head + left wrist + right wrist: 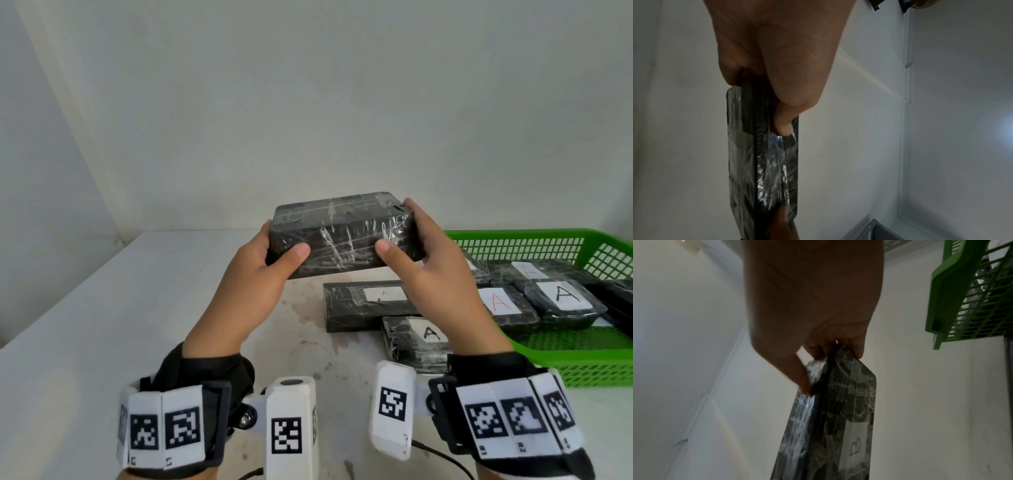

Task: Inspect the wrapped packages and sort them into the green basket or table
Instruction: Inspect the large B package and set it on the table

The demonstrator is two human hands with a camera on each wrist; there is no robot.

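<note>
package [342, 236]: black, glossy film-wrapped, white label seemingly "B" | left hand [260, 263], right hand [428, 260]: each grip holds one end

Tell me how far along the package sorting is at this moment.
Done: several "A"-labelled packages lie in the green basket, and two more lie on the table beside it. In hand: the left hand and right hand hold one package up; its far face bears a label, seemingly "B". Left: placing it. No other unsorted packages show.
</note>
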